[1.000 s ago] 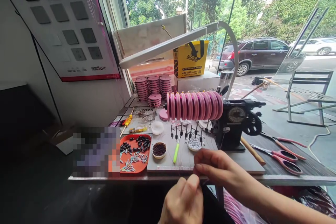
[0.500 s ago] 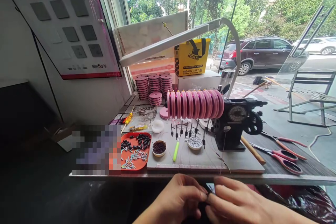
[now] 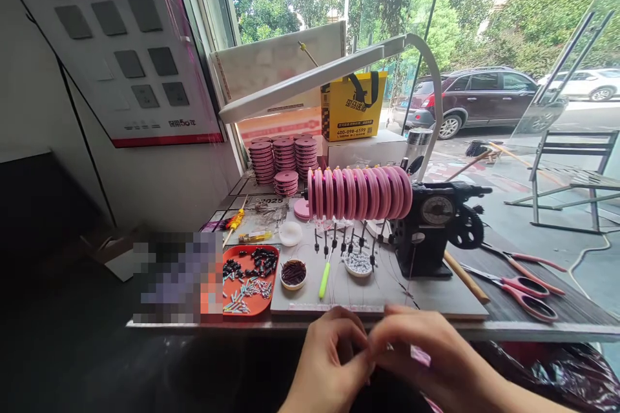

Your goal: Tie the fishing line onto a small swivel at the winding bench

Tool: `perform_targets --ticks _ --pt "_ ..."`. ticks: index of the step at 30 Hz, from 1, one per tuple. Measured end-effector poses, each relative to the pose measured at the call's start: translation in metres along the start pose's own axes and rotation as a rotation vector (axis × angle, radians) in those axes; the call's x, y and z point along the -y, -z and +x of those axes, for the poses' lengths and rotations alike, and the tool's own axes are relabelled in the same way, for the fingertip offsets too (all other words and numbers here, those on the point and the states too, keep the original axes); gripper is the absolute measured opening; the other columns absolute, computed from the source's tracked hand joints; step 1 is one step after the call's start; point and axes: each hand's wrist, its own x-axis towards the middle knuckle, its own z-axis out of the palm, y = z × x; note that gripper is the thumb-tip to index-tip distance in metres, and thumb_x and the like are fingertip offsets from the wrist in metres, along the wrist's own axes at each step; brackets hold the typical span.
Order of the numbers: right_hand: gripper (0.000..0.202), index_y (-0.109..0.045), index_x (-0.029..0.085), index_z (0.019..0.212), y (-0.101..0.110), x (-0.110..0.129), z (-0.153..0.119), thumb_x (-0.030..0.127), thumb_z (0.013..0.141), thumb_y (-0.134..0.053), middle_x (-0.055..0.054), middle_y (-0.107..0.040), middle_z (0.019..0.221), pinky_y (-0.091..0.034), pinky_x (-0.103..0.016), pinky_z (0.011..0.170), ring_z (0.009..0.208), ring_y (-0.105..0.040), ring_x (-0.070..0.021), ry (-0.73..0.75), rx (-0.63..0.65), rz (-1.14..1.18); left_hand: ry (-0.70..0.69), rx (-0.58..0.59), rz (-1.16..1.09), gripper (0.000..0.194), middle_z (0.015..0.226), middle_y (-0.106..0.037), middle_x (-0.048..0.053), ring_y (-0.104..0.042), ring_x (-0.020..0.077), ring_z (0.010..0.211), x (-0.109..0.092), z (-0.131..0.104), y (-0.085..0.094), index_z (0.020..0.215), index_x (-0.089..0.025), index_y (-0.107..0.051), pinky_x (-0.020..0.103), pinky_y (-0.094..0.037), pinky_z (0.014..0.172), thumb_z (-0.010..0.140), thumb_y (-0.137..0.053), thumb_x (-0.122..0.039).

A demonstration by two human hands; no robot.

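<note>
My left hand [image 3: 336,355] and my right hand [image 3: 421,342] meet fingertip to fingertip just in front of the table's near edge. Both are closed in a pinch, and whatever lies between the fingertips is too small or hidden to make out. Beyond them stands a black winding machine [image 3: 426,232] with a row of pink spools [image 3: 361,192] on its shaft. Thin lines with small black pieces [image 3: 343,245] hang below the spools. A bowl of grey-white beads [image 3: 358,262], a bowl of dark brown pieces [image 3: 293,274] and a green-handled tool [image 3: 325,281] lie on the board.
An orange tray [image 3: 252,306] of small black and metal parts stands at left. Pink-handled scissors [image 3: 526,297] and pliers [image 3: 533,271] lie at right. Stacked pink spools [image 3: 285,161] and a yellow bag [image 3: 353,106] stand behind, under a white lamp arm [image 3: 314,77].
My hands have moved slightly up and closer together, the left one shifting right. The right hand's fingers now arch over toward the left fingertips.
</note>
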Motion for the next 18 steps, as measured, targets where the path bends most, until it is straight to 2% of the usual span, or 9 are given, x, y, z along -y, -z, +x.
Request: perform_targets --ticks 3,5,7,9,11,13,15,16,18 --pt "0.037 -0.059 0.016 0.071 -0.001 -0.004 0.010 0.051 0.084 -0.060 -0.001 -0.059 0.066 -0.040 -0.023 0.058 0.063 -0.052 -0.0152 -0.343 -0.048 0.396 -0.456 -0.280 0.425 0.017 0.077 -0.058 0.005 -0.052 0.0088 0.054 0.013 -0.007 -0.007 0.068 -0.014 -0.061 0.019 -0.040 0.048 0.078 -0.050 -0.007" --pt "0.039 -0.056 0.015 0.068 -0.002 -0.008 0.017 0.052 0.078 -0.065 0.001 -0.053 0.063 -0.036 -0.023 0.057 0.060 -0.046 -0.0132 -0.436 -0.012 0.555 -0.796 -0.428 0.716 0.020 0.076 -0.063 0.008 -0.056 0.0107 0.054 0.021 -0.009 -0.011 0.072 -0.011 -0.062 0.020 -0.043 0.050 0.075 -0.049 0.003" --pt "0.040 -0.054 0.015 0.067 -0.003 -0.012 0.022 0.052 0.076 -0.066 0.003 -0.048 0.060 -0.033 -0.022 0.054 0.057 -0.042 -0.0115 -0.445 0.030 0.584 -1.034 -0.441 0.891 0.020 0.071 -0.068 0.010 -0.055 0.0123 0.048 0.027 -0.007 -0.013 0.072 -0.009 -0.063 0.022 -0.042 0.046 0.070 -0.050 0.007" --pt "0.040 -0.053 0.015 0.067 -0.003 -0.014 0.022 0.052 0.077 -0.064 0.003 -0.047 0.059 -0.032 -0.022 0.053 0.056 -0.041 -0.0115 -0.432 0.056 0.557 -1.083 -0.396 0.862 0.024 0.064 -0.068 0.010 -0.052 0.0131 0.044 0.028 -0.004 -0.013 0.068 -0.010 -0.064 0.024 -0.039 0.041 0.068 -0.046 0.006" --pt "0.034 -0.055 0.015 0.072 -0.001 -0.012 0.018 0.047 0.080 -0.063 0.002 -0.049 0.063 -0.034 -0.023 0.055 0.059 -0.043 -0.0129 -0.426 0.045 0.516 -0.819 -0.285 0.609 0.024 0.060 -0.066 0.008 -0.052 0.0131 0.046 0.026 -0.001 -0.012 0.061 -0.013 -0.063 0.023 -0.037 0.041 0.066 -0.045 0.002" --pt "0.024 -0.055 0.016 0.075 0.003 -0.008 0.010 0.038 0.085 -0.060 0.000 -0.051 0.069 -0.037 -0.023 0.057 0.063 -0.046 -0.0137 -0.319 0.042 0.369 -0.276 -0.121 0.146 0.015 0.058 -0.061 0.004 -0.049 0.0109 0.045 0.019 0.000 -0.009 0.055 -0.015 -0.061 0.022 -0.035 0.040 0.063 -0.051 -0.007" --pt "0.022 -0.054 0.018 0.074 0.008 -0.004 0.000 0.028 0.092 -0.050 -0.002 -0.053 0.075 -0.040 -0.022 0.058 0.066 -0.049 -0.0136 -0.069 0.113 0.069 0.267 0.028 -0.323 0.004 0.056 -0.057 0.000 -0.043 0.0075 0.042 0.010 0.003 -0.006 0.051 -0.016 -0.059 0.020 -0.033 0.038 0.054 -0.059 -0.015" --pt "0.028 -0.054 0.018 0.072 0.009 -0.004 -0.005 0.025 0.096 -0.042 -0.002 -0.054 0.075 -0.040 -0.023 0.057 0.064 -0.049 -0.0136 0.089 0.170 -0.114 0.444 0.069 -0.482 0.002 0.054 -0.055 -0.001 -0.041 0.0060 0.040 0.006 0.004 -0.005 0.049 -0.015 -0.058 0.019 -0.033 0.037 0.050 -0.060 -0.016" --pt "0.043 -0.056 0.017 0.073 0.009 -0.008 -0.014 0.020 0.101 -0.023 -0.003 -0.055 0.070 -0.041 -0.025 0.055 0.059 -0.049 -0.0144 0.353 0.262 -0.431 0.630 0.114 -0.627 0.003 0.048 -0.051 -0.004 -0.037 0.0041 0.038 0.000 0.007 -0.003 0.047 -0.015 -0.057 0.018 -0.031 0.037 0.044 -0.059 -0.016"
